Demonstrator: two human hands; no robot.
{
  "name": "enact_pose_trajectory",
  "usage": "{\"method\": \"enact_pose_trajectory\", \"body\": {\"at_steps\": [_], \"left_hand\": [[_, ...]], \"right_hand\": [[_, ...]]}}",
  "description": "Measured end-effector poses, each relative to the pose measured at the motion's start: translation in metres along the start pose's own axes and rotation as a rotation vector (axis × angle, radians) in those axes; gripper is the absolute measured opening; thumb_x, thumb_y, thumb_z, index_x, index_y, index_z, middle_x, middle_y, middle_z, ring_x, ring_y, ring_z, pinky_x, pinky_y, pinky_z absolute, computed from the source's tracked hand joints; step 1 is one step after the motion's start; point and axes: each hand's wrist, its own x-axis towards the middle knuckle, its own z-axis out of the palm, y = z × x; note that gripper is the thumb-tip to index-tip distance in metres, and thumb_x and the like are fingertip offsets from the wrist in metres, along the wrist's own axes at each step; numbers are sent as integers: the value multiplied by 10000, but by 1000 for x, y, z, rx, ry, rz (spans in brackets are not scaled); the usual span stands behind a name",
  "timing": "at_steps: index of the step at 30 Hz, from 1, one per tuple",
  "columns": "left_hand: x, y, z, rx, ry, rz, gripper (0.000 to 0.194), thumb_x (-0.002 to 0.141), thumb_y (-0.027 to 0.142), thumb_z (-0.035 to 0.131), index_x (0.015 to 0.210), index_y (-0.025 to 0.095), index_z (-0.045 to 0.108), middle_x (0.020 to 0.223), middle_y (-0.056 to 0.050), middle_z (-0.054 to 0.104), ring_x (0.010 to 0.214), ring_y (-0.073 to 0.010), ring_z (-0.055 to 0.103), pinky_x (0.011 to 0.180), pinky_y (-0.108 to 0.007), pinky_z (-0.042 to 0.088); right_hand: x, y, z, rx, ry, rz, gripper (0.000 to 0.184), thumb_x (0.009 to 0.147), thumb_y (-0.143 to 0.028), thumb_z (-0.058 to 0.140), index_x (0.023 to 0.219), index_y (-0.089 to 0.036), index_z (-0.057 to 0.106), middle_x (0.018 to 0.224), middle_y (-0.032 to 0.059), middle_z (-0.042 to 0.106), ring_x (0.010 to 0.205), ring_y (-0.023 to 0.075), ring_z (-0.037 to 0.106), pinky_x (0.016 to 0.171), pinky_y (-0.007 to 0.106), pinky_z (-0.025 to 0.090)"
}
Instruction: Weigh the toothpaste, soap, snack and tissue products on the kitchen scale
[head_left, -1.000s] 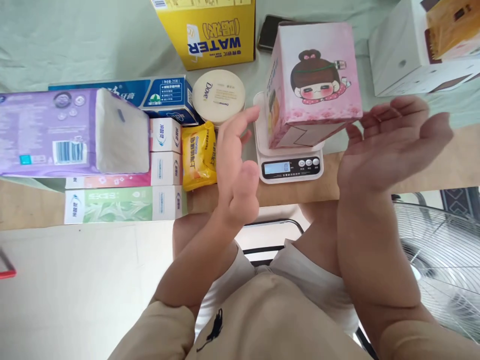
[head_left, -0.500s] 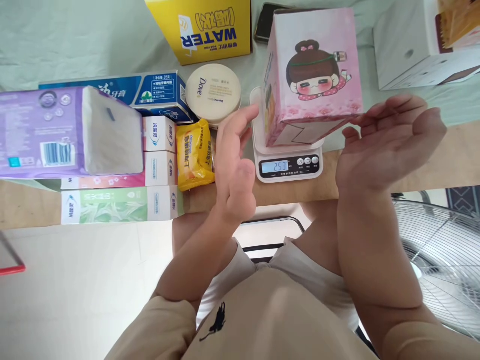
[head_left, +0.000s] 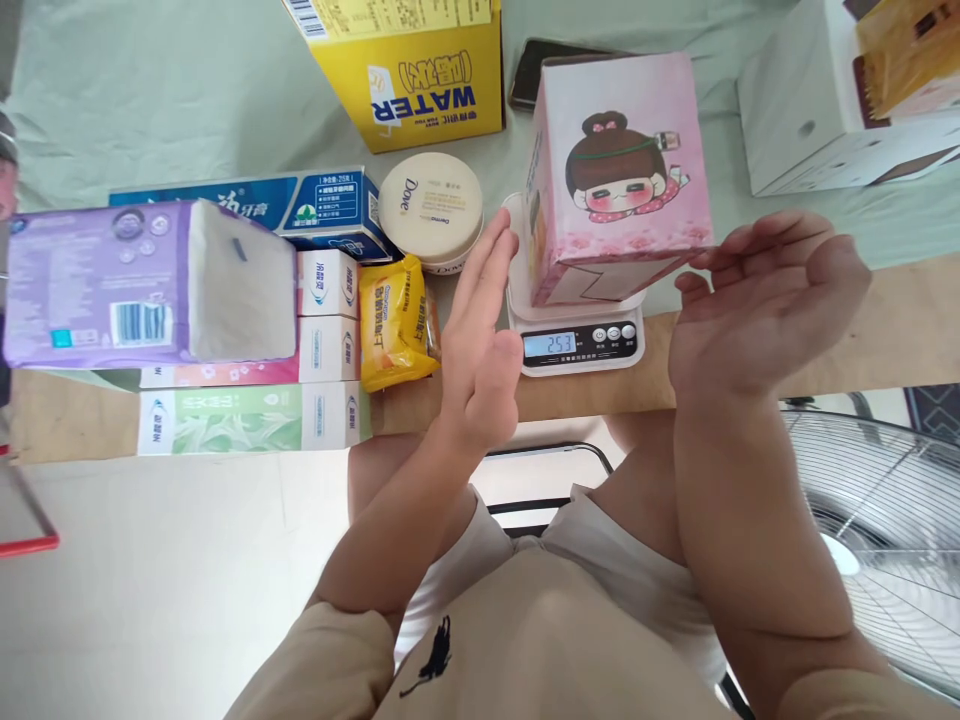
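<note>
A pink cardboard box (head_left: pixel 626 190) with a cartoon girl on it stands on a white digital kitchen scale (head_left: pixel 581 360), whose display reads 253. To the left of the scale is my left hand (head_left: pixel 484 335), held on edge with its fingers stretched out and nothing in it. My right hand (head_left: pixel 757 300) is on the box's right side, palm up, fingers loosely curled and apart. Its fingertips are close to the box's lower right corner; whether they touch it I cannot tell. A yellow soap packet (head_left: pixel 394 325) and a round Dove jar (head_left: pixel 431 210) lie just beyond my left hand.
On the left are a purple tissue pack (head_left: pixel 97 285), a blue toothpaste box (head_left: pixel 255 205) and several smaller toothpaste cartons (head_left: pixel 240 418). A yellow WATER box (head_left: pixel 435 90), a dark phone (head_left: pixel 532 70) and a white box (head_left: pixel 795 110) stand farther back. A fan (head_left: pixel 885 530) is at lower right.
The scale's display has gone from 0 to 253. Both hands keep about the same open poses beside the box. The camera view has shifted slightly, and part of a person now shows at the left edge.
</note>
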Motion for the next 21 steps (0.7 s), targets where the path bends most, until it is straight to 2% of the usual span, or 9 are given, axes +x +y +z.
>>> {"method": "enact_pose_trajectory", "body": {"at_steps": [3, 5, 11, 13, 15, 18, 21], "left_hand": [[-2, -3, 4, -41, -3, -17, 710, 1024, 709, 217, 1653, 399, 326, 1737, 30, 383, 1616, -289, 393, 1347, -469, 380], [-2, -2, 5, -53, -16, -51, 721, 1017, 720, 248, 1656, 394, 317, 1726, 27, 403, 1616, -282, 397, 1344, -460, 392], [0, 0, 4, 14, -1, 2, 677, 997, 731, 313, 1551, 396, 511, 1651, 37, 488, 1571, -318, 426, 1352, -497, 359], [1, -1, 5, 37, -17, 12, 678, 1003, 722, 304, 1561, 389, 496, 1650, 22, 482, 1565, -317, 433, 1343, -500, 369], [1, -1, 7, 33, -38, 15, 683, 1017, 693, 291, 1591, 364, 461, 1659, -3, 468, 1575, -311, 426, 1352, -502, 353], [2, -2, 11, 25, -53, 23, 700, 1014, 706, 291, 1614, 369, 418, 1684, -5, 434, 1605, -311, 386, 1359, -480, 336], [0, -7, 12, 23, -12, 24, 744, 986, 759, 271, 1621, 390, 390, 1721, 15, 385, 1639, -342, 324, 1374, -506, 287]], "right_hand": [[1, -2, -1, 12, -1, 2, 350, 887, -498, 419, 856, -195, 592, 804, 5, 537, 659, 77, 569, 569, 233, 423], [2, -2, -2, 10, -3, 10, 345, 881, -493, 412, 857, -198, 589, 805, 3, 536, 660, 76, 567, 572, 236, 427], [0, -1, -4, -41, -85, -5, 327, 826, -515, 492, 877, -209, 597, 859, 1, 573, 731, 78, 611, 610, 237, 452], [-5, 0, -4, -94, -156, -38, 307, 817, -489, 531, 927, -217, 620, 952, -1, 635, 820, 87, 657, 679, 253, 487], [-12, -1, -3, -150, -227, -70, 324, 831, -483, 558, 1017, -232, 642, 1078, -3, 680, 977, 113, 696, 816, 296, 534], [-22, -4, 1, -180, -274, -72, 376, 855, -500, 568, 1123, -244, 635, 1206, 0, 690, 1176, 157, 684, 1020, 381, 537], [-25, -6, 4, -169, -284, -71, 373, 856, -478, 553, 1140, -243, 613, 1238, 11, 687, 1218, 178, 674, 1094, 436, 528]]}}
